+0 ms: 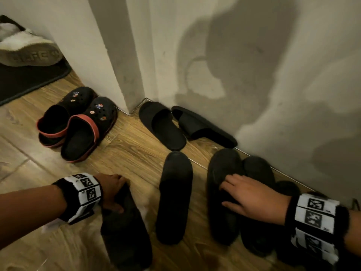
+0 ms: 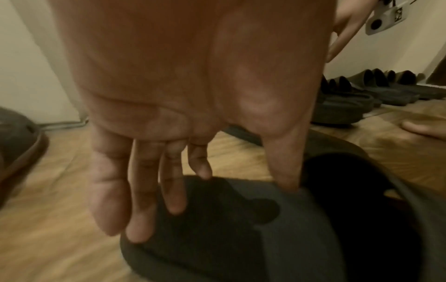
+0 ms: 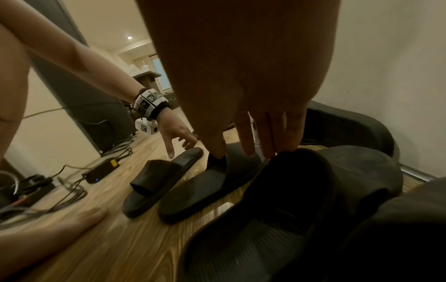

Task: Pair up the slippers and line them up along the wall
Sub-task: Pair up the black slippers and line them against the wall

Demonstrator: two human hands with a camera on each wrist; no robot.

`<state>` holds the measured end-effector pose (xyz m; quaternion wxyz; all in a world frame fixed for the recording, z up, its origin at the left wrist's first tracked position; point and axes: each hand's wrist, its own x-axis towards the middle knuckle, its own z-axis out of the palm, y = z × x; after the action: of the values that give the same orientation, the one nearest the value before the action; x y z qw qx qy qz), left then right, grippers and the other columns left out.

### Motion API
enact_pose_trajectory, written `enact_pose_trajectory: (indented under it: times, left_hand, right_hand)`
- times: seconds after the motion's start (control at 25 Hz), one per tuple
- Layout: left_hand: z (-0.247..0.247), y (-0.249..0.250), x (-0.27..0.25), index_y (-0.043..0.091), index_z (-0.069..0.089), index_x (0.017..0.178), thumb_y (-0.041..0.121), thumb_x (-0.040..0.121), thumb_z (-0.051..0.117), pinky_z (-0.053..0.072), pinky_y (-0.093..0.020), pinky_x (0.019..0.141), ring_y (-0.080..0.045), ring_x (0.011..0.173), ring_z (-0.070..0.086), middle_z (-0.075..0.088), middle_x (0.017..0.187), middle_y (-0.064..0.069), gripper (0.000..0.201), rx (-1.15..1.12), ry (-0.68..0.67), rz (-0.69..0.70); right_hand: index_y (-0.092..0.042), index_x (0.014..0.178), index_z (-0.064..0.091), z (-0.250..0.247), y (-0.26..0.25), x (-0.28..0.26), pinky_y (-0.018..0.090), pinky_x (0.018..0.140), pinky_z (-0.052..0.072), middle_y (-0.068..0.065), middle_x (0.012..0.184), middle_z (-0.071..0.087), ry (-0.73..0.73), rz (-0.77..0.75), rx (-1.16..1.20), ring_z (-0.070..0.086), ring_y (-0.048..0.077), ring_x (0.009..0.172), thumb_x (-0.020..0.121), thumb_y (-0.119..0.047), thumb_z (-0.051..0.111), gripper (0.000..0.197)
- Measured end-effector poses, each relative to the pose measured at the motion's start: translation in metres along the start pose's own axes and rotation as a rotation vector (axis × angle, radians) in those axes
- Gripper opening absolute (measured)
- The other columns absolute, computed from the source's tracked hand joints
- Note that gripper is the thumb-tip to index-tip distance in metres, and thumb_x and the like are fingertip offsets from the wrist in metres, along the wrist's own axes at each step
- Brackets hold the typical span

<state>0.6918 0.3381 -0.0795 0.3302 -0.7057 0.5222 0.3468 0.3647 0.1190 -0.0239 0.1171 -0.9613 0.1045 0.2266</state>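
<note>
My left hand (image 1: 112, 189) grips the loose slipper (image 1: 125, 231) on the floor; right hand (image 1: 252, 198) rests flat on a slipper (image 1: 220, 192) by the wall — light, bendy foam, I'd grab the strap.

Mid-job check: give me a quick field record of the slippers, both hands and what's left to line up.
left hand: grips the heel end of a dark grey slide slipper out on the wood floor
right hand: fingers straight, resting on a pair of dark closed slippers by the white wall
loose: single black slide slipper between the hands
already paired: black clogs with red trim; black flat slides at the wall
left to do: bring the gripped slipper beside the loose one, set both by the wall
</note>
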Motion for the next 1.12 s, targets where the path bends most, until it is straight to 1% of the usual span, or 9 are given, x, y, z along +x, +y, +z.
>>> enact_pose_trajectory:
  times: [0.08, 0.2, 0.4, 0.56, 0.68, 0.76, 0.84, 0.96, 1.12]
  left_hand:
    - [0.010, 0.004, -0.004, 0.005, 0.017, 0.145, 0.046, 0.084, 0.058, 0.047, -0.041, 0.098, -0.034, 0.124, 0.052, 0.034, 0.146, -0.017, 0.084, 0.019, -0.004, -0.031]
    - [0.012, 0.003, -0.008, 0.005, 0.030, 0.139, 0.023, 0.095, 0.043, 0.050, -0.041, 0.089, -0.033, 0.113, 0.060, 0.051, 0.134, -0.015, 0.049, 0.116, 0.070, -0.046]
    - [0.012, -0.003, -0.009, 0.008, 0.046, 0.126, 0.047, 0.090, 0.048, 0.050, -0.039, 0.090, -0.034, 0.112, 0.060, 0.060, 0.125, -0.013, 0.053, 0.034, 0.021, -0.026]
    - [0.013, 0.015, -0.006, 0.014, 0.051, 0.121, 0.050, 0.088, 0.047, 0.050, -0.040, 0.091, -0.032, 0.112, 0.060, 0.062, 0.123, -0.013, 0.049, -0.039, 0.057, 0.085]
    - [0.026, 0.040, -0.009, 0.014, 0.063, 0.097, 0.061, 0.085, 0.045, 0.053, -0.036, 0.082, -0.026, 0.086, 0.066, 0.071, 0.096, -0.009, 0.051, -0.239, 0.055, 0.210]
    - [0.035, 0.062, -0.019, 0.016, 0.065, 0.094, 0.060, 0.081, 0.055, 0.048, -0.030, 0.072, -0.017, 0.072, 0.061, 0.067, 0.080, 0.002, 0.047, -0.337, -0.035, 0.223]
    - [0.039, 0.071, -0.024, 0.011, 0.064, 0.103, 0.050, 0.083, 0.061, 0.047, -0.033, 0.075, -0.026, 0.090, 0.064, 0.068, 0.097, -0.006, 0.043, -0.281, -0.096, 0.235]
    - [0.021, 0.058, -0.025, 0.006, 0.060, 0.114, 0.035, 0.087, 0.060, 0.049, -0.040, 0.089, -0.036, 0.110, 0.060, 0.063, 0.119, -0.016, 0.039, -0.236, 0.028, 0.227]
    - [-0.018, 0.009, -0.019, 0.011, 0.059, 0.121, 0.018, 0.091, 0.054, 0.046, -0.034, 0.095, -0.027, 0.116, 0.057, 0.061, 0.126, -0.011, 0.030, -0.179, 0.211, 0.100]
  right_hand:
    - [-0.027, 0.124, 0.048, -0.002, 0.000, 0.001, 0.027, 0.085, 0.042, -0.006, 0.114, 0.050, 0.013, -0.032, -0.037, 0.049, 0.012, 0.100, 0.092, -0.056, 0.039, 0.044]
    - [-0.027, 0.120, 0.050, -0.006, 0.000, 0.006, 0.028, 0.083, 0.041, -0.005, 0.112, 0.053, 0.020, -0.051, -0.075, 0.051, 0.013, 0.098, 0.092, -0.056, 0.039, 0.042]
    - [-0.024, 0.123, 0.048, -0.008, 0.004, 0.007, 0.033, 0.088, 0.042, 0.000, 0.117, 0.053, -0.009, -0.014, -0.140, 0.053, 0.019, 0.104, 0.092, -0.054, 0.040, 0.044]
    - [-0.022, 0.125, 0.047, -0.006, 0.003, 0.001, 0.035, 0.089, 0.041, 0.003, 0.119, 0.052, -0.039, 0.016, -0.179, 0.052, 0.022, 0.107, 0.093, -0.054, 0.038, 0.047]
    - [-0.022, 0.127, 0.046, -0.005, 0.001, 0.002, 0.033, 0.088, 0.041, 0.002, 0.120, 0.051, -0.061, 0.019, -0.197, 0.052, 0.020, 0.106, 0.093, -0.056, 0.038, 0.048]
    - [-0.024, 0.129, 0.045, -0.006, 0.001, 0.004, 0.031, 0.088, 0.041, 0.000, 0.121, 0.051, -0.069, 0.024, -0.219, 0.051, 0.018, 0.105, 0.093, -0.058, 0.035, 0.050]
    - [-0.026, 0.130, 0.043, -0.006, -0.003, 0.009, 0.030, 0.090, 0.040, -0.002, 0.122, 0.051, -0.079, 0.025, -0.241, 0.052, 0.017, 0.107, 0.093, -0.059, 0.033, 0.051]
    - [-0.027, 0.129, 0.044, -0.006, -0.007, 0.018, 0.030, 0.090, 0.040, -0.002, 0.122, 0.053, -0.089, 0.008, -0.287, 0.053, 0.016, 0.108, 0.093, -0.061, 0.030, 0.052]
    - [-0.027, 0.128, 0.045, -0.006, -0.013, 0.025, 0.030, 0.090, 0.040, -0.003, 0.121, 0.055, -0.090, -0.009, -0.302, 0.054, 0.017, 0.109, 0.093, -0.060, 0.030, 0.051]
